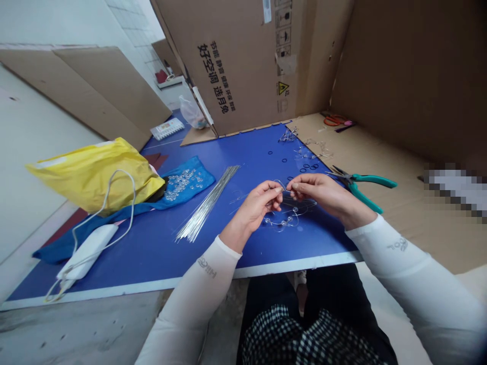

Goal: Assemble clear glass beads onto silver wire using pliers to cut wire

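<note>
My left hand and my right hand come close together above the blue table, each pinching a thin wire. The beaded wire hangs below them in a loop, with several clear round beads along its lower curve. Fingers hide the spot where the wire ends meet, so I cannot tell whether they are joined. Left of my hands lies a bundle of straight silvery wires. Just right of my right hand, pliers with green handles rest with their jaws apart. More loose wires lie beneath my hands.
Clear beads sit on a blue cloth beside a yellow bag. A white power strip with its cord lies at front left. Black rings, wire pieces and scissors lie beyond; cardboard walls stand behind.
</note>
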A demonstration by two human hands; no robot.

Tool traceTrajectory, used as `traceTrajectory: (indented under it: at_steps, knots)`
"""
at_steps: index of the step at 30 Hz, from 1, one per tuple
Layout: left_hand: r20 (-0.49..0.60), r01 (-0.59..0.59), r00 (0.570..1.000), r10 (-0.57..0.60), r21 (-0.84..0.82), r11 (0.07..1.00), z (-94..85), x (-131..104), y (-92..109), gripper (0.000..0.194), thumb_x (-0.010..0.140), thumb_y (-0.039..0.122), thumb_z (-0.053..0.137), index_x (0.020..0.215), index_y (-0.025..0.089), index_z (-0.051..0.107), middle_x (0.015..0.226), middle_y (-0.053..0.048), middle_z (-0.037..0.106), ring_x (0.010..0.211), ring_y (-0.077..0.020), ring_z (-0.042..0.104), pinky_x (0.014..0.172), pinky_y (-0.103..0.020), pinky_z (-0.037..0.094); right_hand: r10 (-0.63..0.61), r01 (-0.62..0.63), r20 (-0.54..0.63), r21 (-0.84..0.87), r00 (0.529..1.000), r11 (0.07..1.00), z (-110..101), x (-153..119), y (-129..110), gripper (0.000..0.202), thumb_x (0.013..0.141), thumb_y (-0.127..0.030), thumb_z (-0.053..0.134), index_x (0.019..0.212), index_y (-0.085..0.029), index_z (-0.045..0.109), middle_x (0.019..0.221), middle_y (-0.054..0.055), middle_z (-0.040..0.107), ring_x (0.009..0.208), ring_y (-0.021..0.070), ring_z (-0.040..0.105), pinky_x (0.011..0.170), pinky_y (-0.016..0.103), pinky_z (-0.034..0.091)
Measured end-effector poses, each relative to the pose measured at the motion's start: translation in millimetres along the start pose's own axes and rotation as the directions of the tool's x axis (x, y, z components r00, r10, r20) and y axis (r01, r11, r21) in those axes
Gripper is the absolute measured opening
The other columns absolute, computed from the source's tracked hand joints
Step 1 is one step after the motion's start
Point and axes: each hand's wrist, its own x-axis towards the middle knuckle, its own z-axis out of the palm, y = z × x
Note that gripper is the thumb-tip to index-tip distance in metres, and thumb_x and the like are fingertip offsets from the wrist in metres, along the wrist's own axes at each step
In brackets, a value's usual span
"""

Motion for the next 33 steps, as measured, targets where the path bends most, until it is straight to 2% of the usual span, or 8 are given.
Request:
traceTrajectory:
  at_steps: [12, 21, 28, 33]
  knots:
    - [0.026, 0.001, 1.0, 0.0, -0.057, 0.998, 0.3, -1.2, 1.8, 0.016, 0.085, 0.025, 0.065, 0.098, 0.016, 0.061, 0.069, 0.003, 0.059, 0.055, -0.0065, 0.05, 0.059, -0.022, 0.045, 0.009, -0.009, 0.002, 0.0, 1.0, 1.0, 0.5, -2.2, -4.0, 0.018, 0.071, -0.032, 0.072, 0.081, -0.017, 0.071, 0.069, 0.0, 0.065, 0.061, 0.012, 0.053, 0.064, 0.031, 0.043]
    - [0.006, -0.001, 1.0, 0.002, -0.142, 0.99, -3.8, 0.4, 5.6, 0.015, 0.084, 0.023, 0.066, 0.096, 0.015, 0.061, 0.069, 0.002, 0.058, 0.053, -0.0063, 0.05, 0.058, -0.023, 0.046, 0.058, -0.058, 0.008, -0.007, 0.998, 0.998, -1.7, -1.7, -2.9, 0.018, 0.068, -0.025, 0.072, 0.085, -0.019, 0.071, 0.084, 0.007, 0.074, 0.078, 0.0178, 0.066, 0.073, 0.033, 0.05]
    - [-0.013, 0.0, 1.0, -0.002, -0.203, 0.979, -5.4, 2.2, 5.8, 0.015, 0.084, 0.023, 0.067, 0.095, 0.016, 0.06, 0.067, 0.003, 0.057, 0.054, -0.0067, 0.052, 0.056, -0.022, 0.044, 0.061, -0.061, -0.004, -0.02, 0.998, 0.998, -2.1, -0.2, 0.6, 0.014, 0.066, -0.021, 0.075, 0.079, -0.018, 0.071, 0.076, 0.004, 0.072, 0.073, 0.0159, 0.064, 0.069, 0.03, 0.05]
    - [-0.017, -0.001, 1.0, -0.003, -0.223, 0.975, -5.5, 2.8, 6.3, 0.013, 0.084, 0.021, 0.066, 0.094, 0.016, 0.061, 0.066, 0.003, 0.058, 0.053, -0.0067, 0.052, 0.056, -0.022, 0.044, 0.037, -0.038, -0.003, -0.083, 0.999, 0.996, -1.6, 2.7, 6.3, 0.014, 0.065, -0.027, 0.074, 0.076, -0.019, 0.069, 0.073, 0.001, 0.069, 0.069, 0.0144, 0.06, 0.067, 0.03, 0.047]
